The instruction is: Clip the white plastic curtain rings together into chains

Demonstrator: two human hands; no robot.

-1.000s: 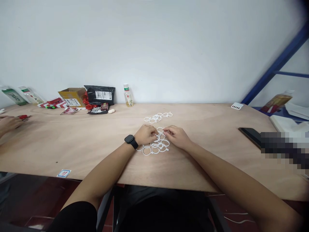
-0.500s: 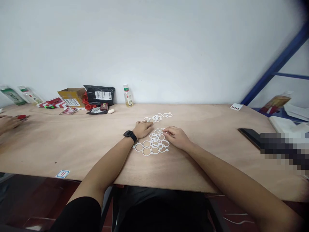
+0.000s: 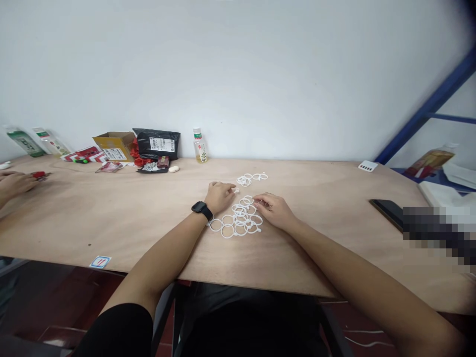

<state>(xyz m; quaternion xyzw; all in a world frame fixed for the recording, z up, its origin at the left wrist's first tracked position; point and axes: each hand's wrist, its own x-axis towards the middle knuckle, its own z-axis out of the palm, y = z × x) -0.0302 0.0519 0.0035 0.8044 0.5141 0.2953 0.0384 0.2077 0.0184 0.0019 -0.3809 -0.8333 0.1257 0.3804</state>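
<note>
My left hand (image 3: 220, 198), with a black watch on the wrist, is curled on the table. Its thumb and fingers close on a white plastic ring; only a small knob (image 3: 237, 190) shows at the fingertips, and the palm hides the rest. My right hand (image 3: 274, 210) pinches the edge of another white ring (image 3: 246, 200) at the top of the near heap. That heap of overlapping white rings (image 3: 227, 230) lies between and below my hands. Beyond the fingertips is a smaller group of white rings (image 3: 260, 176).
Along the wall stand a plastic bottle (image 3: 200, 146), a black parcel bag (image 3: 158, 144) and a cardboard box (image 3: 113, 144). Another person's hand (image 3: 17, 183) is at the far left with a red item. A phone (image 3: 388, 210) and a white power strip (image 3: 368, 166) lie to the right.
The ring at the left end of the far group is gone from its spot, and my left hand has curled in from lying flatter. My right hand has barely moved.
</note>
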